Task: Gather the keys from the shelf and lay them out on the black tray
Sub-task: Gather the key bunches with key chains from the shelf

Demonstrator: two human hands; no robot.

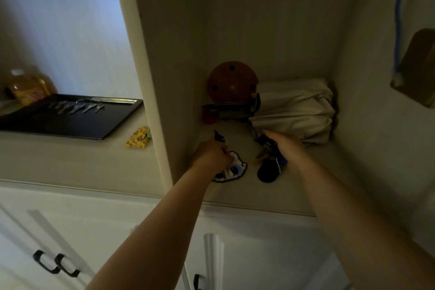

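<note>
Inside the pale shelf niche (270,193), the left hand (211,156) gripped a dark key bunch with rubbery cartoon charm (231,168), the right hand (286,146) clasped another bunch (267,160), while flat metal keys (76,107) lay on the glossy black tray (70,125) at ten o'clock.

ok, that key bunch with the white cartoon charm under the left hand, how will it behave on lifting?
Probably floppy: the charm looks flat and rubbery, so it should dangle below the left hand. Likely light. The keys may swing and clink against the shelf.
</note>
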